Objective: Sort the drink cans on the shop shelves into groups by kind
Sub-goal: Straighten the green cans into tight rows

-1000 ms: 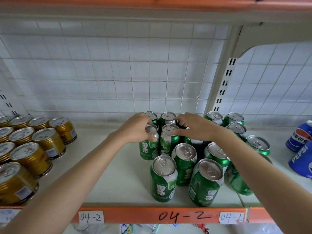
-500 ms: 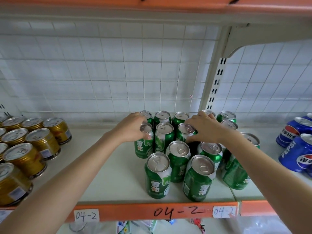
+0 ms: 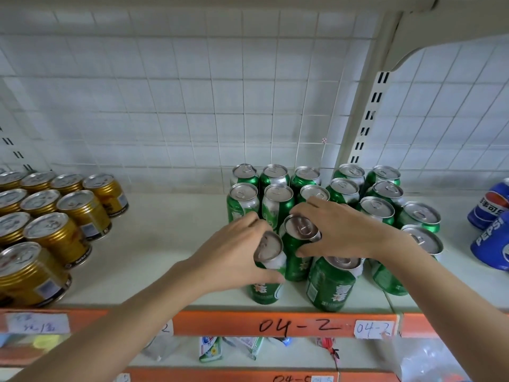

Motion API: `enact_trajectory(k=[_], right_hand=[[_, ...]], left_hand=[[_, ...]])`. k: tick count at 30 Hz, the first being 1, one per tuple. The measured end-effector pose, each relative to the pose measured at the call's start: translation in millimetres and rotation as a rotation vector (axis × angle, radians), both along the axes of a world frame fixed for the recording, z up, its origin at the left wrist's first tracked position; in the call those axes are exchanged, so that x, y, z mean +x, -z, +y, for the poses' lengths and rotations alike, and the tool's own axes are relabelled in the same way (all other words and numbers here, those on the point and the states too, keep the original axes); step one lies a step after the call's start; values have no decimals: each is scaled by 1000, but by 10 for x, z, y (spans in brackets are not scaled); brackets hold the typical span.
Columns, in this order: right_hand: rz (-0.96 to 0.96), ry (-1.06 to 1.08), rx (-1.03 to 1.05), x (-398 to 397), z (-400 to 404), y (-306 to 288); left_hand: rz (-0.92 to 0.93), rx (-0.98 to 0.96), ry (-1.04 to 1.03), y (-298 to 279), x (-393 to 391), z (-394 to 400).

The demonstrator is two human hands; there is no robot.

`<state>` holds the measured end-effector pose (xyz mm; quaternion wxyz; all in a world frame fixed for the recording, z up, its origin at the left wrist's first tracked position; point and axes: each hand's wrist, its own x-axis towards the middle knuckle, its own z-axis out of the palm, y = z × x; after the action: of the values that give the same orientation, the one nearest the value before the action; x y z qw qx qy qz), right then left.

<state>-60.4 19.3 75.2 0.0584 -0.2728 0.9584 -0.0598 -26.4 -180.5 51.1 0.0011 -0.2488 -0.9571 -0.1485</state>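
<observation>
1. on the cream shelf (image 3: 165, 244) marked 04-2, i see three groups: gold cans (image 3: 59, 235) at the left, the green cans (image 3: 341, 188) packed mid-shelf, blue pepsi cans (image 3: 491, 232) lying at the right.
2. my left hand (image 3: 234, 255) is curled round the front-left green can (image 3: 268, 268), fingers over its rim and thumb low on the wall.
3. my right hand (image 3: 341, 230) pinches the green can behind it (image 3: 298, 244), which leans a little; the two hands sit close together.
4. i judge these cans stiff, smooth and slippery, heavy if full; gripping the wall below the rim looks safest.
5. half a second ago both hands were further back on the middle row; they have come forward to the front cans.
</observation>
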Motion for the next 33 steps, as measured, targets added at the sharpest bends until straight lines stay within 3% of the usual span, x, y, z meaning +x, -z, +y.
enact_trajectory(k=[3, 8, 19, 29, 33], right_hand=[[-1, 16, -42, -10, 7, 35], [42, 0, -92, 2, -119, 62], [88, -1, -47, -53, -291, 118], [27, 126, 84, 401, 228, -189], [22, 122, 108, 532, 357, -61]], left_hand=[[-25, 99, -87, -10, -83, -122], [2, 97, -174, -45, -236, -291], [7, 187, -73, -36, -312, -353], [91, -201, 67, -119, -314, -337], [128, -215, 104, -109, -379, -294]])
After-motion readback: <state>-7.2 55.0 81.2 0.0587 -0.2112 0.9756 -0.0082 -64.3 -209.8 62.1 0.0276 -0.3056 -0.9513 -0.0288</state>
